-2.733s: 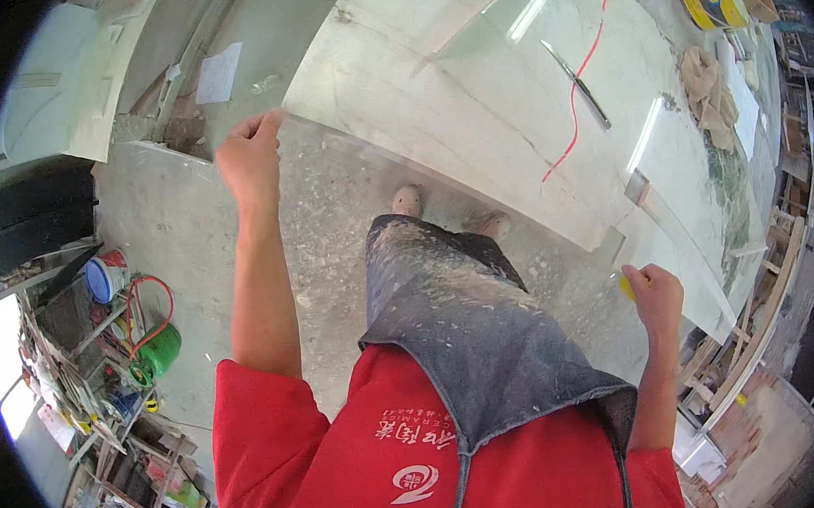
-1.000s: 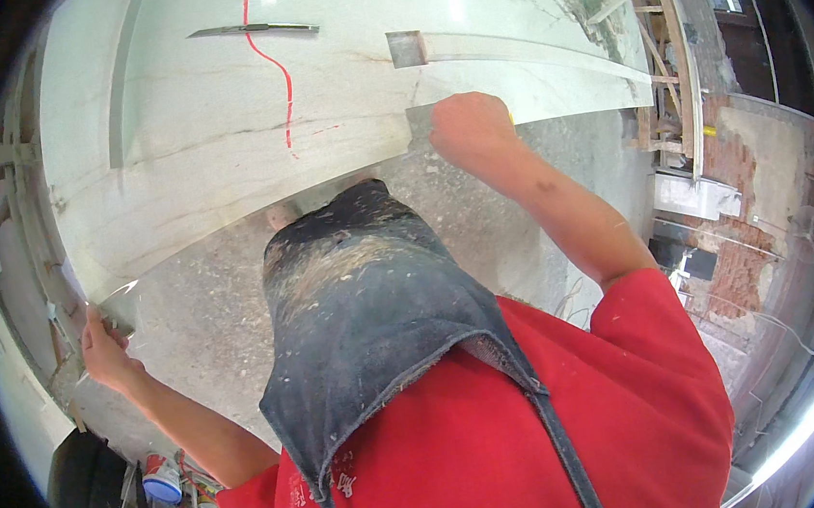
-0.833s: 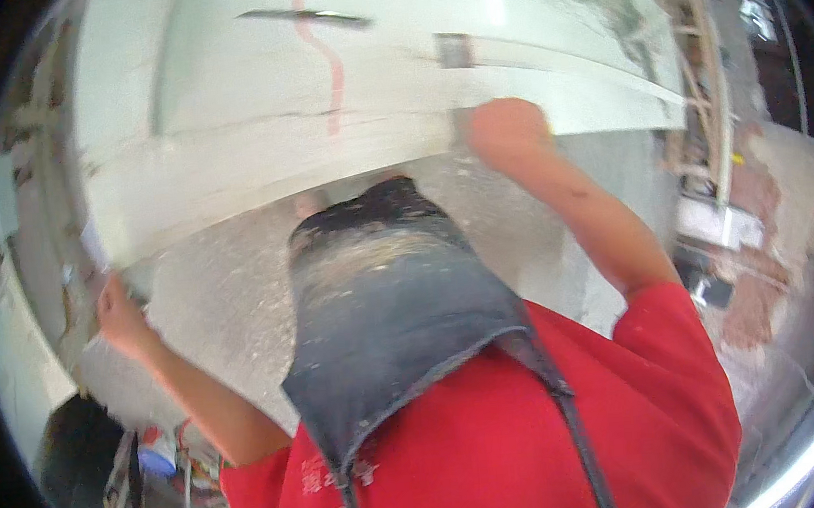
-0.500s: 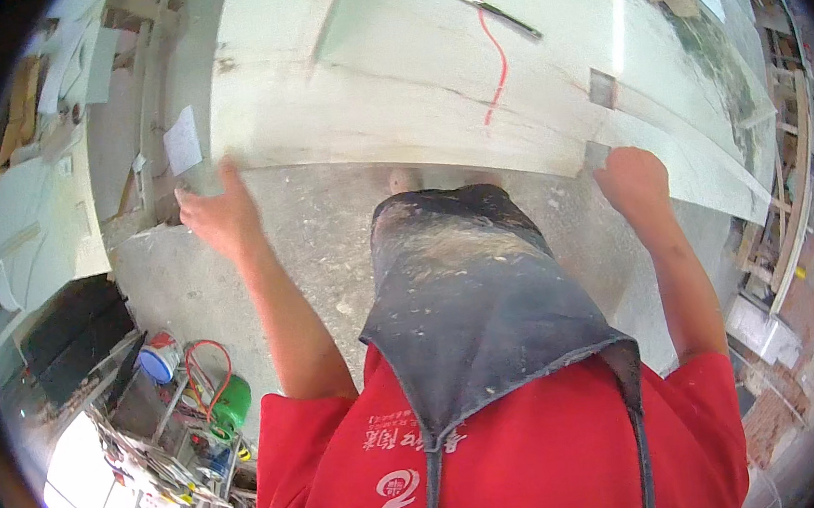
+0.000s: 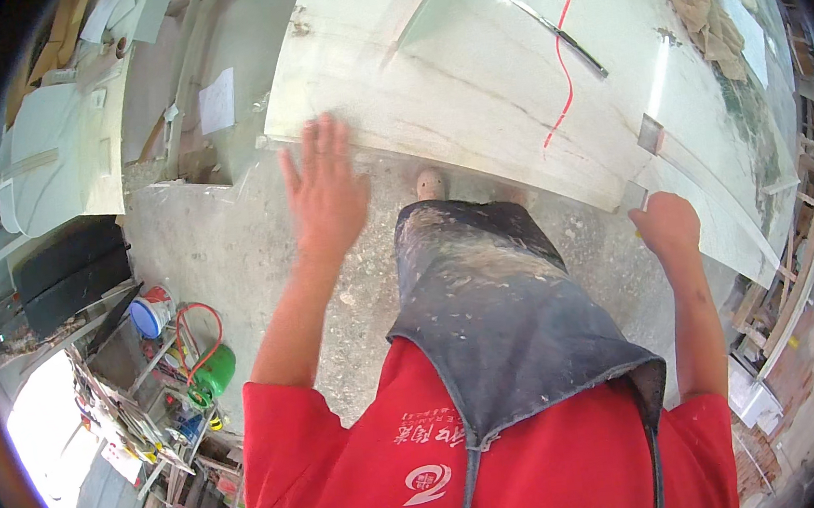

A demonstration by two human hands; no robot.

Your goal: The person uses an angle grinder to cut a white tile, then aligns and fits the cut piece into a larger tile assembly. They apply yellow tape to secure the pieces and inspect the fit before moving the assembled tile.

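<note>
A big pale slab with grey veins (image 5: 470,89) lies in front of me, with a wavy red line (image 5: 565,66) on its surface. My left hand (image 5: 326,188) is open, its fingers stretched out, at the slab's near left edge; whether the fingertips touch is unclear. By the near right corner, my right hand (image 5: 668,223) is closed in a fist. A small pale piece and a bit of yellow show beside its fingers, too small to name. Farther back on the slab rests a slender tool (image 5: 562,37), partly silver and partly black. A small square cutout (image 5: 650,134) lies beyond my right hand.
A crumpled brown cloth (image 5: 709,26) lies at the far right of the slab. White paper (image 5: 216,101) is at the left. On the floor side stand a white and blue bucket (image 5: 151,313) and a green container (image 5: 212,370) with a red hose. Wooden rails (image 5: 797,230) run along the right.
The view has turned, shifting the slab rightward in the picture. My left hand has moved from beyond the slab's left corner to its near edge. My right hand remains closed near the right corner.
</note>
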